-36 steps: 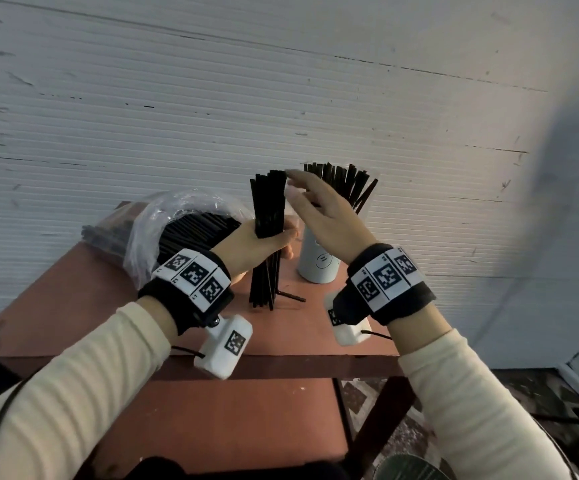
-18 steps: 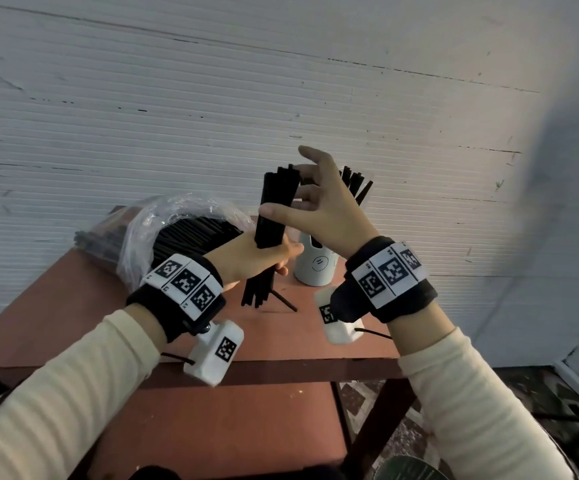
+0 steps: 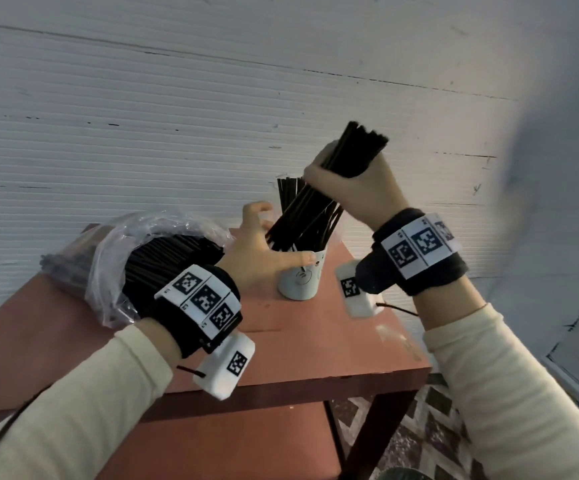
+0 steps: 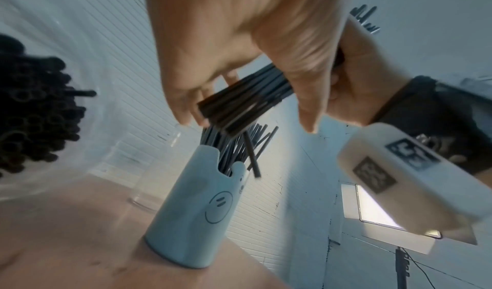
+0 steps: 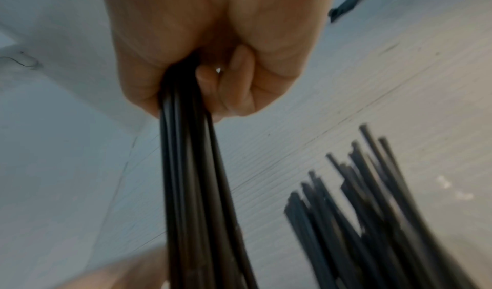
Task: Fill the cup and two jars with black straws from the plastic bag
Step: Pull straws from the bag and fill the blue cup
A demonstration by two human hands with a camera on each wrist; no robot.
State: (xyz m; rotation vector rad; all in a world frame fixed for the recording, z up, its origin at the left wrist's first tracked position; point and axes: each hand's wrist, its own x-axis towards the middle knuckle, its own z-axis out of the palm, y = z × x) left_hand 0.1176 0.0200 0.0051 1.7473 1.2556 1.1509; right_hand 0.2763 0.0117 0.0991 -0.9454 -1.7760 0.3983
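My right hand (image 3: 357, 188) grips a bundle of black straws (image 3: 319, 202) near its top and holds it slanted, lower ends just above the cup. The right wrist view shows my fingers (image 5: 234, 87) curled round that bundle (image 5: 194, 177). The pale cup (image 3: 302, 278) with a drawn smiley stands on the table and holds several straws (image 4: 234, 146). My left hand (image 3: 267, 244) is open beside the cup's rim, fingers (image 4: 183, 108) spread around the bundle's lower ends (image 4: 239, 108). The clear plastic bag (image 3: 135, 258), full of black straws, lies at the left.
The red-brown table (image 3: 316, 341) has its front edge close to me and its right edge just past the cup. A clear glass jar (image 4: 157, 167) stands behind the cup. A ribbed white wall (image 3: 177, 116) closes the back.
The bundle went from my left hand to my right. The right hand lifted it up and to the right and tilted it over the cup; the left hand let go and opened.
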